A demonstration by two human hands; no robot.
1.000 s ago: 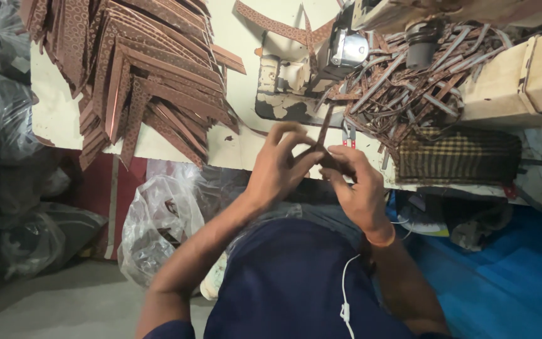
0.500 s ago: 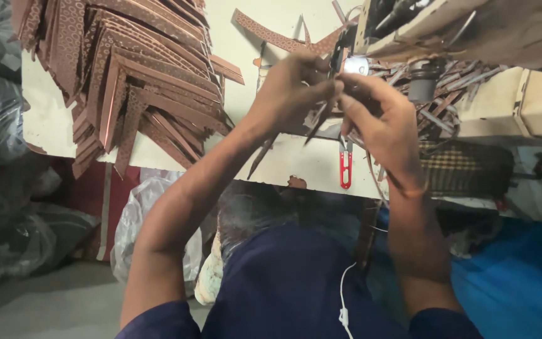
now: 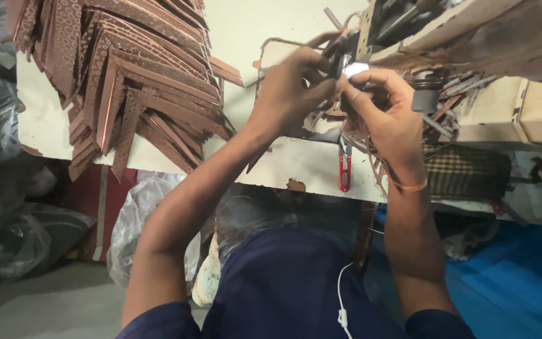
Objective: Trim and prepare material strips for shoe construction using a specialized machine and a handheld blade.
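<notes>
- Up at the far edge of the white table (image 3: 283, 169), both my hands are raised to the sewing machine (image 3: 371, 37), working close under its small bright lamp (image 3: 356, 68).
- Risk, as I judge it: my fingertips sit very near the needle area, which the glare hides from me; a slip there could catch a finger.
- Another risk: the thin brown strip (image 3: 334, 47) I am feeding could twist or slide off line, since my fingers cover most of it and I cannot see its whole run.
- The red thread snips (image 3: 344, 166) lie near the table's front edge, below my hands; a knock from my wrist could send them off.
- The big fan of cut brown patterned pieces (image 3: 139, 88) leans on the table to my left, well apart from the work.
- My left hand (image 3: 290, 94) is curled, fingers pinched together on the strip.
- My right hand (image 3: 390, 119) is half closed, fingers bent round the work by the lamp; whether it grips the strip or only steadies it I cannot tell.
</notes>
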